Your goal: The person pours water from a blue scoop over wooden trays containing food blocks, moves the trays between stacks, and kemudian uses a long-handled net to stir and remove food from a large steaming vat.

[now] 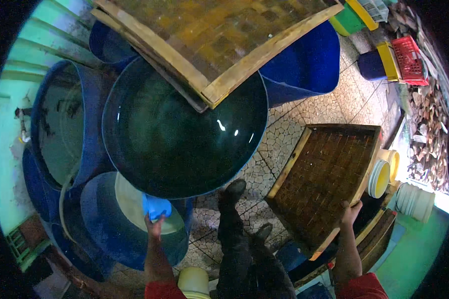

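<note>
While the left hand (154, 225) pinches a blue cup (156, 206) over the near barrel (105, 234), the right hand (350, 212) grips the tray (327, 174) by its near edge, propped tilted on the floor (329, 107) — beside the water-filled barrel (184, 134)

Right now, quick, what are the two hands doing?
Left hand: closed around a small blue scoop over the blue barrel.
Right hand: gripping the edge of the wooden-framed mesh tray.
</note>
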Action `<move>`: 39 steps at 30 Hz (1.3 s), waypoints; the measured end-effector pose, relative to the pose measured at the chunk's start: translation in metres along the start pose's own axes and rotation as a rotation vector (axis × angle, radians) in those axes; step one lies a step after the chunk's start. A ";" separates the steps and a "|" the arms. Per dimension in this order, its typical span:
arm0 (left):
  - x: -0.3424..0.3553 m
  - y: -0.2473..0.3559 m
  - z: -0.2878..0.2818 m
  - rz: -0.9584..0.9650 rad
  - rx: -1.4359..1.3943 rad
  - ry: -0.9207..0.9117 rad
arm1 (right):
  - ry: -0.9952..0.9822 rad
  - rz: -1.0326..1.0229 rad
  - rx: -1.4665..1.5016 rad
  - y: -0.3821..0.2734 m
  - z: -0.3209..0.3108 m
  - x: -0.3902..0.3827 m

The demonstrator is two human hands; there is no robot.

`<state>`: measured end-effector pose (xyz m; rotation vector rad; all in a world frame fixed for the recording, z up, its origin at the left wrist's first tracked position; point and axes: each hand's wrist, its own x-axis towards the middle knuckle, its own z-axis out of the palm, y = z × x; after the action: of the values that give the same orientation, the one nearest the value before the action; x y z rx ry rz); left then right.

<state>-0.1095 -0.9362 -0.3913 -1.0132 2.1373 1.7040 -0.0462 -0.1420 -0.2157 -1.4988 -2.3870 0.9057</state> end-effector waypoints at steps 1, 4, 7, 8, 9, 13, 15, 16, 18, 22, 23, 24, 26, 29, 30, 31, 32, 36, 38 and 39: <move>0.007 -0.023 -0.007 -0.010 -0.001 0.020 | 0.033 0.002 -0.106 0.001 0.004 0.006; 0.033 -0.010 0.049 -0.299 0.390 -0.039 | 0.065 0.043 -0.059 0.002 -0.006 -0.005; 0.018 -0.015 0.033 -0.330 -0.208 0.093 | 0.018 0.028 -0.048 -0.022 0.002 -0.007; 0.011 -0.002 0.050 -0.386 -0.587 0.235 | 0.047 -0.004 -0.009 -0.019 0.001 -0.009; -0.007 0.016 0.046 -0.384 -0.582 0.229 | 0.051 0.002 -0.007 -0.019 -0.002 -0.010; -0.083 0.130 0.043 -0.360 -1.052 0.445 | 0.097 -0.004 -0.198 -0.038 0.009 -0.023; -0.113 0.082 -0.043 -0.207 -1.307 -0.006 | 0.134 0.010 -0.168 -0.031 0.017 -0.020; -0.116 0.115 -0.028 -0.091 -1.269 0.093 | 0.138 -0.007 -0.181 -0.008 0.013 -0.014; -0.142 0.184 -0.027 0.119 -1.089 0.181 | 0.127 -0.018 -0.151 0.002 0.007 -0.013; -0.150 0.293 0.011 0.546 -0.067 0.278 | 0.130 -0.048 -0.126 -0.060 0.022 -0.029; -0.142 0.312 0.027 0.513 0.268 0.263 | 0.111 -0.066 -0.130 -0.065 0.020 -0.031; -0.136 0.329 0.041 0.478 0.610 0.263 | 0.125 -0.047 -0.123 -0.066 0.019 -0.031; -0.112 0.343 0.087 0.858 1.075 0.256 | 0.111 -0.004 -0.162 -0.070 0.016 -0.031; -0.083 0.362 0.172 0.747 1.451 0.214 | 0.106 0.030 -0.146 -0.094 0.011 -0.042; -0.080 0.369 0.192 0.589 1.575 0.073 | 0.133 0.044 -0.147 -0.087 0.012 -0.041; -0.075 0.367 0.194 0.593 1.570 0.068 | 0.140 0.044 -0.151 -0.081 0.012 -0.041; -0.064 0.362 0.193 0.753 1.549 -0.088 | 0.152 0.033 -0.199 -0.078 0.013 -0.041; -0.040 0.376 0.180 0.666 0.542 -0.707 | 0.098 0.112 -0.223 -0.094 0.016 -0.043; -0.031 0.424 0.168 0.186 0.405 -0.463 | 0.084 0.124 -0.195 -0.092 0.017 -0.047; 0.002 0.423 0.146 0.310 0.587 -0.330 | 0.100 0.118 -0.198 -0.094 0.021 -0.048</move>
<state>-0.4131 -0.7653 -0.1113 -0.2345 2.4156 1.1121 -0.1039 -0.2211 -0.1705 -1.7285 -2.3959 0.6144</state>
